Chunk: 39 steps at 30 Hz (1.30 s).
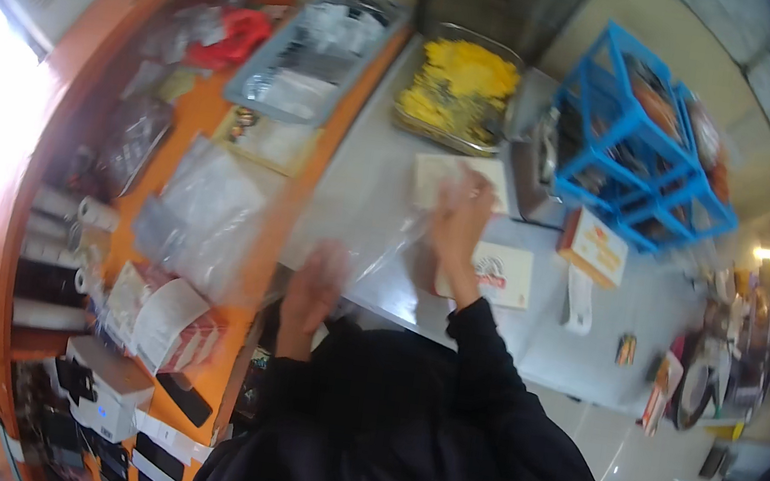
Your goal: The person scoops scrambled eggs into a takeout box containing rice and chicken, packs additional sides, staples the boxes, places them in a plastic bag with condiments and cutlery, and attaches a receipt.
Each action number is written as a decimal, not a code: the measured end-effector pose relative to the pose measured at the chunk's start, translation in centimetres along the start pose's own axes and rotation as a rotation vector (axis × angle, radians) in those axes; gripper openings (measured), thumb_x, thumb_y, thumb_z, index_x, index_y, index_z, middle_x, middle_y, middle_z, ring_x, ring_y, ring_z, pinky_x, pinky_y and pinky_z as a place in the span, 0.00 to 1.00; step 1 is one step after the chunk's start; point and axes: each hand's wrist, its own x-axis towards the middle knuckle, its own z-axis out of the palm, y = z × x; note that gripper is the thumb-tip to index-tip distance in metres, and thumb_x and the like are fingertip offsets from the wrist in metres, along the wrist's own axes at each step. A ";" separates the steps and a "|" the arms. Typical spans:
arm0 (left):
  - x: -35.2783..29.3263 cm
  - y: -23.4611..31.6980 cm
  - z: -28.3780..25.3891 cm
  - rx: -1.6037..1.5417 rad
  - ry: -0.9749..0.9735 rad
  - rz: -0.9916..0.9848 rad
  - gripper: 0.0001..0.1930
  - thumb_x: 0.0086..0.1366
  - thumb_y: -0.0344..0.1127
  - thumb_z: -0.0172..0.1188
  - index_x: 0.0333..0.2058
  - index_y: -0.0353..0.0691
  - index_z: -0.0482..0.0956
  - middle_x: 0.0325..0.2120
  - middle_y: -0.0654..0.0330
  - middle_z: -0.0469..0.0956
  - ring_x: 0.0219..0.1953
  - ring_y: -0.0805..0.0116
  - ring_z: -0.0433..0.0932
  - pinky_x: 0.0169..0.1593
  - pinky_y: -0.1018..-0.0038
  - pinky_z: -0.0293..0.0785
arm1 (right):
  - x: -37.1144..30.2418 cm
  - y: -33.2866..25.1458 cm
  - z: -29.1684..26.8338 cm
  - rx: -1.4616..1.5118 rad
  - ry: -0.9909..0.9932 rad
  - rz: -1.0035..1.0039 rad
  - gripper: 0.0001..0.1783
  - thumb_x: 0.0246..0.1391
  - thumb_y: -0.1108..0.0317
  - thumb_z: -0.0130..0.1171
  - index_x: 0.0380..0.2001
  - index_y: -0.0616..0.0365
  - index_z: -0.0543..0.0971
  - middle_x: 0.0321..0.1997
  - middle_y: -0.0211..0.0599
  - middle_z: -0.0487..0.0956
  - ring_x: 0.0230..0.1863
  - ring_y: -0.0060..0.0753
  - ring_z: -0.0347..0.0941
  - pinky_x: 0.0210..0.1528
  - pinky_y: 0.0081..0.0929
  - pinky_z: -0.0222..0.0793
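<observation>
A thin clear plastic bag (385, 252), blurred by motion, stretches between my two hands over the metal counter. My right hand (464, 217) is closed at the bag's far end, just in front of a cream-white flat box (431, 171). Nearer to me, my left hand (314, 288) is by the bag's other end at the counter's front edge; its fingers are too smeared to read. Beside my right wrist lies a second white box (509, 274) with a dark and red print, partly covered by my forearm.
At the back stands a glass tray (493, 140) of crumbly yellow food. To the right are a blue plastic rack (614, 125), an orange-and-white box (595, 249) and a paper strip (579, 305). The orange shelf (243, 319) on the left bears plastic bags (209, 208) and papers.
</observation>
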 end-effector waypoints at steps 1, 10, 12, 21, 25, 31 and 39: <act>-0.4 0.2 0.4 0.058 0.050 0.034 0.21 0.69 0.35 0.54 0.57 0.34 0.67 0.58 0.50 0.68 0.59 0.56 0.69 0.60 0.62 0.69 | -2.2 -1.5 -0.9 0.112 -0.093 -0.032 0.22 0.56 0.66 0.58 0.53 0.57 0.71 0.50 0.56 0.70 0.53 0.58 0.64 0.55 0.47 0.61; -2.3 -3.2 2.1 0.320 0.078 0.043 0.08 0.65 0.29 0.59 0.42 0.36 0.74 0.34 0.61 0.77 0.35 0.71 0.78 0.39 0.76 0.77 | -11.0 -4.9 -6.4 0.804 -0.628 0.254 0.14 0.49 0.76 0.62 0.41 0.58 0.78 0.34 0.40 0.77 0.34 0.40 0.76 0.36 0.30 0.72; -3.8 -2.5 5.1 0.358 0.152 0.076 0.07 0.63 0.27 0.60 0.38 0.39 0.73 0.30 0.64 0.75 0.31 0.74 0.76 0.35 0.77 0.76 | -10.7 -3.8 -6.6 0.742 -0.538 0.227 0.10 0.49 0.76 0.62 0.37 0.57 0.79 0.31 0.39 0.77 0.32 0.39 0.76 0.34 0.29 0.72; -6.5 0.1 1.5 1.294 0.510 0.644 0.16 0.53 0.22 0.66 0.36 0.38 0.68 0.22 0.63 0.70 0.25 0.76 0.71 0.29 0.79 0.67 | -7.6 1.8 -12.3 0.576 -0.115 0.301 0.10 0.50 0.82 0.55 0.35 0.58 0.80 0.28 0.42 0.76 0.30 0.41 0.77 0.31 0.30 0.72; -2.6 -3.2 2.9 1.925 0.138 1.134 0.14 0.59 0.24 0.58 0.45 0.36 0.74 0.31 0.58 0.76 0.33 0.66 0.76 0.40 0.74 0.72 | -7.1 3.9 -12.8 0.687 -0.357 0.214 0.14 0.48 0.84 0.51 0.37 0.60 0.80 0.36 0.47 0.78 0.35 0.47 0.78 0.39 0.34 0.74; -1.4 -7.5 5.0 1.247 0.101 0.842 0.12 0.69 0.33 0.47 0.44 0.34 0.76 0.37 0.63 0.77 0.39 0.71 0.74 0.45 0.78 0.70 | -10.3 0.7 -13.4 0.759 0.004 -0.439 0.17 0.48 0.81 0.52 0.43 0.65 0.77 0.48 0.50 0.75 0.49 0.58 0.72 0.53 0.39 0.69; -7.4 -3.1 4.4 1.632 0.038 1.182 0.11 0.55 0.27 0.61 0.39 0.34 0.78 0.35 0.55 0.77 0.39 0.59 0.77 0.43 0.71 0.71 | -3.3 1.9 -5.1 0.821 -0.602 -0.150 0.28 0.55 0.69 0.53 0.60 0.56 0.66 0.59 0.56 0.68 0.61 0.54 0.63 0.62 0.42 0.59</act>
